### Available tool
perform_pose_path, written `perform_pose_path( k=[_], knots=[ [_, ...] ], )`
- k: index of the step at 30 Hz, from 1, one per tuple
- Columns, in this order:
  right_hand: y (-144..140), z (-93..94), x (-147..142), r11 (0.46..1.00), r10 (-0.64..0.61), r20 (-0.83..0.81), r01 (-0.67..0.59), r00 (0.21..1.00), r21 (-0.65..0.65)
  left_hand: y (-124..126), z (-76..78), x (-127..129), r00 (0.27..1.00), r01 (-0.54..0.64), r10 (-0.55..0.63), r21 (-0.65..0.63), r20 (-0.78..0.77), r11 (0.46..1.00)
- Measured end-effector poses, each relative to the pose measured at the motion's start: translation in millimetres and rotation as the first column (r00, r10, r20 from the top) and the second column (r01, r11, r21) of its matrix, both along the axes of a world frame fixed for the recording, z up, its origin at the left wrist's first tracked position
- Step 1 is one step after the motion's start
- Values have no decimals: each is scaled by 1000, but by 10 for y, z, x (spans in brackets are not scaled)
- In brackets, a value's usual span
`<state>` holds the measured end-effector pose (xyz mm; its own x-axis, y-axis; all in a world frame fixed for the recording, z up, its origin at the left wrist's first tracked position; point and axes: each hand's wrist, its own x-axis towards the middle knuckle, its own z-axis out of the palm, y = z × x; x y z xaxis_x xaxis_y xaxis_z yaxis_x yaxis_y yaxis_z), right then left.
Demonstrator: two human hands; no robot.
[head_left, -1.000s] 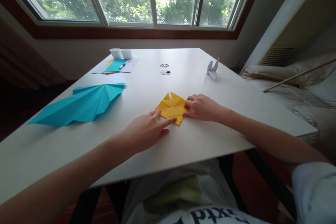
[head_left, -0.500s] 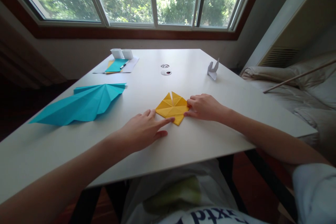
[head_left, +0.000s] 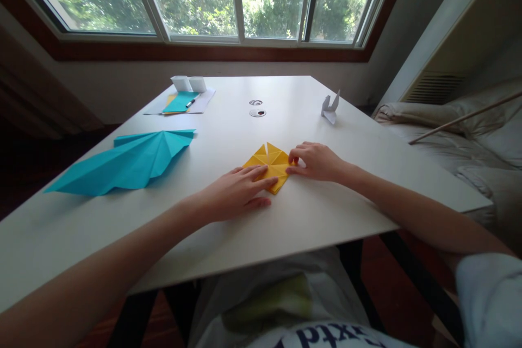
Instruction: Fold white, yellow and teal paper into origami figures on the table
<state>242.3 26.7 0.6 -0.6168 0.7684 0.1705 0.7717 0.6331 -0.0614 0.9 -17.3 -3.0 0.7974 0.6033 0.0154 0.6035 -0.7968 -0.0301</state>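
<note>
A folded piece of yellow origami paper lies on the white table in front of me, creased, with a slit at its far point. My left hand rests flat across its near left part, fingers stretched out and covering the left corner. At the right corner, my right hand holds the edge between thumb and bent fingers.
A large creased sheet of blue paper spreads over the left side. Behind it are stacked coloured sheets, a pen and two white box-like pieces. A white origami crane stands at the right.
My left hand has slid right and further over the yellow paper, now hiding its left corner. My right hand's fingers have shifted slightly at the right corner.
</note>
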Motion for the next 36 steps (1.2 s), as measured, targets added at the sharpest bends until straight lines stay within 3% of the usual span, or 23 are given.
perform_pose_path(
  k=[4, 12, 23, 36],
  knots=[
    [153, -122, 38, 999, -35, -161, 39, 986, 23, 49, -23, -21, 999, 35, -35, -10, 0, 999],
    [274, -300, -3, 996, -58, -176, 45, 983, -76, 91, -23, -33, 997, 81, -81, -22, 1, 996],
    [267, -214, -47, 974, -75, -314, 3, 946, -225, 75, -28, -28, 997, 79, -79, -14, -8, 997],
    [191, -180, -29, 942, -59, -615, -160, 786, -295, 82, -29, -30, 998, 64, -64, -14, -23, 998]
  ],
)
